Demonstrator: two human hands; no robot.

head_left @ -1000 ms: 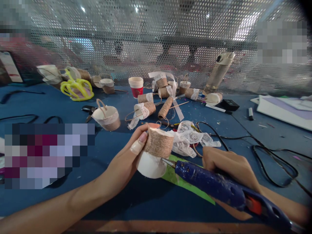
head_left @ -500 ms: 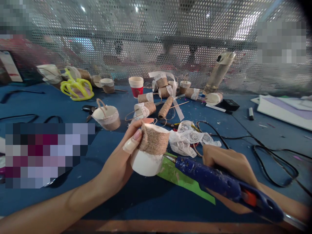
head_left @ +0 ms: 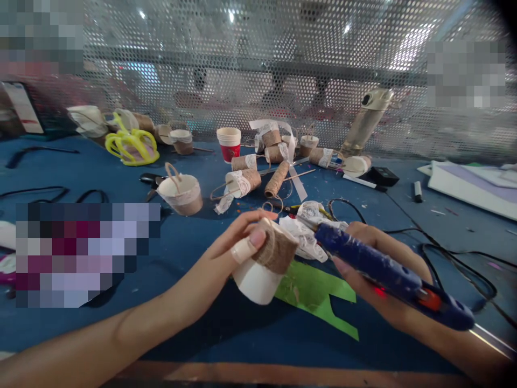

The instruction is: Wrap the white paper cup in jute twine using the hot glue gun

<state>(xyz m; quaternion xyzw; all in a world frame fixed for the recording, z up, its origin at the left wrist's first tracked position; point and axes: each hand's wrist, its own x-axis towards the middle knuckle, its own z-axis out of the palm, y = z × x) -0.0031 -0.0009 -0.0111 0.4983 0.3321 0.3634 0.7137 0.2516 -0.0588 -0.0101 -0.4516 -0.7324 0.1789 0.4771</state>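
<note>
A white paper cup [head_left: 258, 283], partly wound with brown twine [head_left: 278, 250], is held tilted in my left hand [head_left: 230, 248], a plaster on the thumb. My right hand [head_left: 375, 258] is closed round a blue glue gun [head_left: 371, 269] with an orange-red part and a lit red spot. The nozzle points up and left, apart from the cup. Behind the nozzle lies crumpled white lace [head_left: 309, 231]. Under the cup and the gun rests a cut piece of green sheet [head_left: 315, 293]. A spool of twine [head_left: 277, 179] lies further back.
Several twine-and-lace cups [head_left: 246, 183] lie mid-table. A handled little basket [head_left: 181, 193] stands left, near scissors [head_left: 151, 186]. Red stacked cups [head_left: 229, 144], a yellow basket-like piece [head_left: 133, 146] and a bottle [head_left: 367, 121] stand behind. Black cord [head_left: 460, 258] loops at right before a perforated metal screen [head_left: 258, 70].
The glue gun's nozzle has lifted away from the cup's twine edge, up and to the right. My left hand has moved the cup slightly right and down, tilting it more.
</note>
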